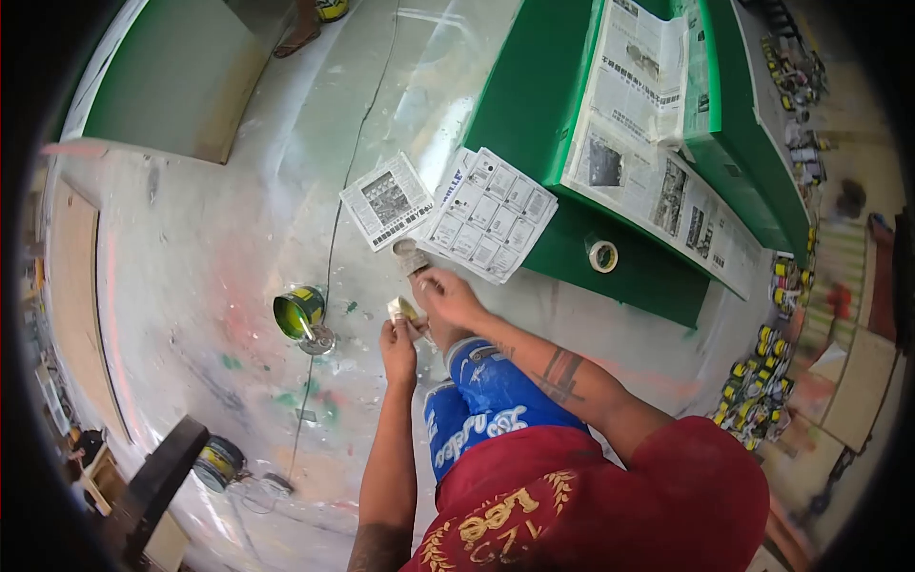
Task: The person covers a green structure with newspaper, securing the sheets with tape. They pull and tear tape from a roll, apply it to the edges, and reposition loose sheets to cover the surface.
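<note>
My left hand (399,344) is closed on a small cream-coloured roll (402,309), which looks like masking tape. Just right of it, my right hand (452,296) is held with its fingers bent together near my knee; whether anything is between them is too small to tell. Beyond my hands, newspaper sheets (491,217) lie partly against the green panel (624,255). Another roll of tape (602,256) rests on that panel. More newspaper (610,143) covers the long pale strip of the green piece.
An open paint can (299,312) stands on the floor to the left, beside a cable (335,205). A green-edged board (176,86) is at upper left, with a person's foot (297,42) near it. Several cans (756,386) line the right. A dark beam (157,486) is at lower left.
</note>
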The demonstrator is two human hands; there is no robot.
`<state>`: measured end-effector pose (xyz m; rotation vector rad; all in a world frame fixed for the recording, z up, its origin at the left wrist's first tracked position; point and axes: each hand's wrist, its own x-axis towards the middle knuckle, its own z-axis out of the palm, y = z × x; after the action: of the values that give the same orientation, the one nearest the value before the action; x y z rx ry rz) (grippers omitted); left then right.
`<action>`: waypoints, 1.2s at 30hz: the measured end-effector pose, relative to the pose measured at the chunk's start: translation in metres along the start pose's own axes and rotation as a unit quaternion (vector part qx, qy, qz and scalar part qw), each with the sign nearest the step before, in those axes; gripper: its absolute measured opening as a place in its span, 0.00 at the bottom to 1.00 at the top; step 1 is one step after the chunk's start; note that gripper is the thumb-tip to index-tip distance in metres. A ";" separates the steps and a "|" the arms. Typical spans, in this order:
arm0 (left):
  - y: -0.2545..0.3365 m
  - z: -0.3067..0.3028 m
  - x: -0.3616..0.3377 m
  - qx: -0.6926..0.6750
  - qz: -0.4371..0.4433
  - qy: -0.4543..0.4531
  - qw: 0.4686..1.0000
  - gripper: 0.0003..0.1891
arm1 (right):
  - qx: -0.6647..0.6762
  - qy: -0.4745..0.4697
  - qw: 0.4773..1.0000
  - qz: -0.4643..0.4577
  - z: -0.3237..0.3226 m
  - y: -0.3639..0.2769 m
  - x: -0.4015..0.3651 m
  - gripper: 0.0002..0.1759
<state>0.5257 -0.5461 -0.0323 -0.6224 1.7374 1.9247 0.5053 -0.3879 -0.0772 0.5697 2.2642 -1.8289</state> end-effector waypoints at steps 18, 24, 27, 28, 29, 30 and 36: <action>0.101 -0.023 0.152 0.151 -0.144 -0.051 0.977 0.14 | -0.217 0.231 0.855 0.412 -0.019 0.086 0.215 0.41; 0.145 0.017 0.169 0.198 -0.154 -0.106 0.962 0.14 | -0.214 0.269 0.846 0.408 -0.026 0.068 0.217 0.33; 0.157 0.010 0.182 0.191 -0.140 -0.127 0.963 0.13 | -0.156 0.292 0.858 0.394 -0.036 0.088 0.216 0.20; 0.167 0.010 0.186 0.193 -0.127 -0.133 0.964 0.13 | -0.169 0.304 0.848 0.400 -0.041 0.087 0.214 0.17; 0.178 0.009 0.191 0.191 -0.143 -0.123 0.963 0.13 | -0.153 0.316 0.837 0.420 -0.047 0.085 0.212 0.16; 0.190 0.011 0.197 0.188 -0.159 -0.114 0.962 0.14 | -0.137 0.328 0.825 0.440 -0.055 0.083 0.210 0.15; 0.265 0.006 0.251 0.193 -0.091 -0.158 0.964 0.14 | -0.149 0.329 0.824 0.436 -0.085 0.087 0.209 0.15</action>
<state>0.1648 -0.5522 0.0211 -0.2973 1.7136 1.4154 0.3578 -0.2525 -0.2129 1.9850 1.9403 -0.8535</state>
